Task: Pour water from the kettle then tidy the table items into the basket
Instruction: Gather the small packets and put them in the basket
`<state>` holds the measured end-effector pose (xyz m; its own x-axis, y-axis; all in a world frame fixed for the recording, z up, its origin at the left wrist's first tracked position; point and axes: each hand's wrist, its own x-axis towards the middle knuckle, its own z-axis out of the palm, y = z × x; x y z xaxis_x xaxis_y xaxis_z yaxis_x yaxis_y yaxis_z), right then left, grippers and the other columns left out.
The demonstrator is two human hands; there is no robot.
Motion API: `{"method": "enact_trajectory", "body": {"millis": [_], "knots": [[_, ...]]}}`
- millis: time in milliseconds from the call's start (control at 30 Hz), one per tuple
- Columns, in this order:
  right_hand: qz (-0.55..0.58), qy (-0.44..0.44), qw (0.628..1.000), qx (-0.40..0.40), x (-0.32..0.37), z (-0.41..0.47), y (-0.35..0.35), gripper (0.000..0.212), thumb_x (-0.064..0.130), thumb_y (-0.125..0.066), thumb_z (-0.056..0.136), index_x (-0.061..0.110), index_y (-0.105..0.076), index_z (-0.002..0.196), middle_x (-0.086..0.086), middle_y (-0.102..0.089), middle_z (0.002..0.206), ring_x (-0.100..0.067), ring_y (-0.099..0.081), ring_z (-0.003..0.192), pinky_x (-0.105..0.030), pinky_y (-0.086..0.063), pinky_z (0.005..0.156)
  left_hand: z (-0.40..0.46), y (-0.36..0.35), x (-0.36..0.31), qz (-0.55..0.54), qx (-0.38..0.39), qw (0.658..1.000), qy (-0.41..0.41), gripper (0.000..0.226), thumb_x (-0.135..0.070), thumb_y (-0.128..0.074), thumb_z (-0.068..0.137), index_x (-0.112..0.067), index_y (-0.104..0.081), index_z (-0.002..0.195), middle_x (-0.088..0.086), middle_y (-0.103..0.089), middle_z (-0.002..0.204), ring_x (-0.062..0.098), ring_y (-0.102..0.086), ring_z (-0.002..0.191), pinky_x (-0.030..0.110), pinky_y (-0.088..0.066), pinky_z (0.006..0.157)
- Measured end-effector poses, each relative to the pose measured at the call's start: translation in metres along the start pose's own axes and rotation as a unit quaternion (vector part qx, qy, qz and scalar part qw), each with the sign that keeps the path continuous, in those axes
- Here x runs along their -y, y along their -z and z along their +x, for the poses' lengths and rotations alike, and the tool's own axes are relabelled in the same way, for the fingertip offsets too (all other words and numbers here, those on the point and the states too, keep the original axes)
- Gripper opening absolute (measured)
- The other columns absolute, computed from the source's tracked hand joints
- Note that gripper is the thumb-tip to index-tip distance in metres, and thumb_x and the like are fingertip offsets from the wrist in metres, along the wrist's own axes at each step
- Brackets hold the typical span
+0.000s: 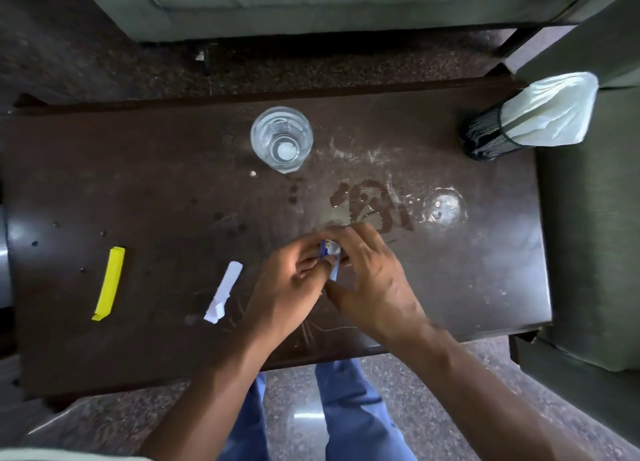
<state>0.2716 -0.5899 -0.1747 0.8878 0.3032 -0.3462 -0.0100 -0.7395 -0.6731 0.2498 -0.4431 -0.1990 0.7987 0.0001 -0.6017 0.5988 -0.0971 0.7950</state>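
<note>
already pinched between both sets of fingers: small blue-and-white wrapper (329, 256), long axis toward the body; left hand (287, 287) and right hand (374, 280) equally near, above the dark tabletop (173, 190).

A sitting room or lounge is suggested. A low dark wooden coffee table (138, 169) is flanked by grey-green upholstered sofas (311, 6) on the far side and an armchair (595, 218) at the right. A speckled stone floor (86, 51) is seen, and a glass of water (281, 139) is set on the table.
</note>
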Motion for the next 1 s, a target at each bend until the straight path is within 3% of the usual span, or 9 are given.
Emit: {"method": "enact_trajectory", "body": {"millis": [100, 200, 300, 400, 500, 667, 867, 1000], "knots": [[-0.014, 0.025, 0.999, 0.027, 0.024, 0.004, -0.018, 0.064, 0.008, -0.077, 0.077, 0.018, -0.060, 0.138, -0.004, -0.060, 0.122, -0.025, -0.061, 0.108, -0.033, -0.053, 0.090, -0.005, 0.020, 0.007, -0.030, -0.044, 0.999, 0.003, 0.024, -0.010, -0.071, 0.094, -0.028, -0.080, 0.108, -0.010, -0.086, 0.100, 0.002, -0.081, 0.097, 0.018, -0.060, 0.084], [-0.013, 0.050, 0.997, 0.056, 0.044, 0.008, -0.034, 0.066, 0.003, -0.075, 0.077, 0.018, -0.058, 0.139, -0.007, -0.058, 0.123, -0.028, -0.061, 0.107, -0.032, -0.051, 0.092, -0.011, 0.040, 0.015, -0.047, -0.099, 0.994, 0.009, 0.042, 0.014, -0.066, 0.099, -0.027, -0.078, 0.093, -0.015, -0.083, 0.080, -0.007, -0.077, 0.076, 0.009, -0.056, 0.069], [-0.021, 0.061, 0.993, 0.099, 0.060, 0.014, -0.047, 0.071, 0.000, -0.074, 0.078, 0.020, -0.054, 0.143, -0.007, -0.054, 0.128, -0.027, -0.059, 0.113, -0.031, -0.051, 0.096, -0.019, 0.060, 0.020, -0.073, -0.136, 0.987, 0.034, 0.041, 0.011, -0.068, 0.100, -0.027, -0.079, 0.090, -0.013, -0.082, 0.076, -0.006, -0.077, 0.071, 0.010, -0.055, 0.063], [-0.042, 0.061, 0.990, 0.116, 0.074, 0.022, -0.057, 0.064, 0.006, -0.069, 0.083, 0.023, -0.054, 0.143, -0.005, -0.052, 0.129, -0.027, -0.060, 0.113, -0.034, -0.053, 0.088, -0.025, 0.086, 0.027, -0.101, -0.155, 0.981, 0.060, 0.040, 0.006, -0.067, 0.103, -0.028, -0.083, 0.089, -0.007, -0.086, 0.084, 0.006, -0.083, 0.078, 0.016, -0.061, 0.065], [-0.076, 0.078, 0.988, 0.109, 0.082, 0.030, -0.065, 0.051, 0.015, -0.063, 0.087, 0.024, -0.060, 0.138, -0.004, -0.056, 0.130, -0.028, -0.063, 0.110, -0.032, -0.050, 0.080, -0.029, 0.113, 0.038, -0.104, -0.198, 0.972, 0.078, 0.032, 0.006, -0.064, 0.104, -0.021, -0.080, 0.100, 0.003, -0.087, 0.092, 0.024, -0.085, 0.093, 0.035, -0.069, 0.078], [-0.136, 0.115, 0.965, 0.191, 0.089, 0.046, -0.086, 0.055, 0.017, -0.072, 0.077, 0.026, -0.062, 0.131, -0.007, -0.052, 0.139, -0.033, -0.059, 0.118, -0.043, -0.059, 0.085, -0.035, 0.154, 0.050, -0.090, -0.247, 0.963, 0.065, 0.036, 0.007, -0.059, 0.105, -0.024, -0.076, 0.110, -0.005, -0.085, 0.089, 0.011, -0.083, 0.086, 0.024, -0.067, 0.078], [-0.249, 0.151, 0.921, 0.258, 0.092, 0.059, -0.117, 0.055, 0.016, -0.076, 0.071, 0.023, -0.069, 0.125, -0.011, -0.050, 0.134, -0.036, -0.049, 0.125, -0.050, -0.054, 0.097, -0.043, 0.182, 0.062, -0.081, -0.273, 0.957, 0.052, 0.031, 0.005, -0.059, 0.106, -0.016, -0.076, 0.121, 0.000, -0.083, 0.098, 0.013, -0.083, 0.085, 0.025, -0.067, 0.080], [-0.305, 0.171, 0.898, 0.267, 0.098, 0.060, -0.128, 0.062, 0.036, -0.036, 0.070, 0.020, -0.073, 0.117, -0.012, -0.056, 0.125, -0.037, -0.052, 0.120, -0.051, -0.050, 0.097, -0.049, 0.193, 0.068, -0.094, -0.279, 0.954, 0.058, 0.030, 0.003, -0.062, 0.106, -0.019, -0.075, 0.121, 0.002, -0.084, 0.099, 0.017, -0.084, 0.088, 0.036, -0.067, 0.086]]}}
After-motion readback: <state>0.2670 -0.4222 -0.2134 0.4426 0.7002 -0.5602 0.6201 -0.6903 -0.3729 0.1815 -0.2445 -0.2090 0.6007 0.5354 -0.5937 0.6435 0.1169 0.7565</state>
